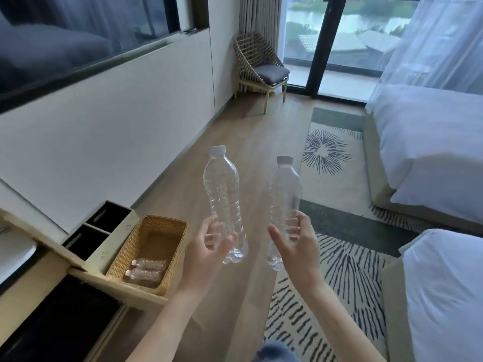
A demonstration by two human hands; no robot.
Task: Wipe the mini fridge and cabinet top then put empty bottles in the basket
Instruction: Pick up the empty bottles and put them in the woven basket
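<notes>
Two clear capped bottles held upright over wood floor (261,142), left hand (209,246) fingers wrapped round one (223,197), right hand (292,241) round the other (285,194). Basket (130,246) at left with two more. Thin plastic possibly slipping, rolling under bed (431,142).

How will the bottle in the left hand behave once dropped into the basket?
The clear bottle looks empty, so probably light. Its ribbed walls likely crumple. Round, it may roll against the two bottles lying in the basket.
</notes>
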